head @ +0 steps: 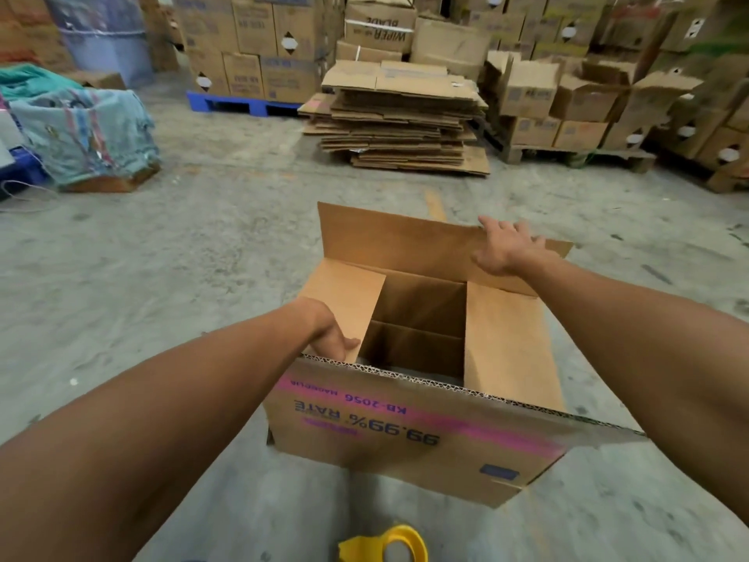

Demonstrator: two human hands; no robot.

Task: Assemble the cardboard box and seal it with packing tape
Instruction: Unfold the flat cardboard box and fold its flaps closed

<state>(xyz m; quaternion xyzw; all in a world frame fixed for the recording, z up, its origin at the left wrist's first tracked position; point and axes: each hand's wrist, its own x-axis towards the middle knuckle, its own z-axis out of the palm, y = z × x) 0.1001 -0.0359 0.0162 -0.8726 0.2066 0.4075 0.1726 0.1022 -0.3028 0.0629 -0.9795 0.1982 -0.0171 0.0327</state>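
A brown cardboard box (pixel 409 436) with pink and blue print stands on the concrete floor in front of me, its top unsealed. Both short side flaps are folded inward over the opening. The far long flap (pixel 389 241) stands upright and the near long flap leans toward me. My left hand (pixel 334 336) grips the near corner of the left side flap. My right hand (pixel 504 245) rests with spread fingers on the top edge of the far flap. A yellow tape dispenser (pixel 389 543) lies on the floor at the bottom edge of the view.
A pile of flattened cardboard (pixel 401 119) lies straight ahead. Stacked cartons on a blue pallet (pixel 243 103) and wooden pallets line the back and right. A cloth-covered heap (pixel 85 135) sits at the left. Bare concrete floor (pixel 202 257) surrounds the box.
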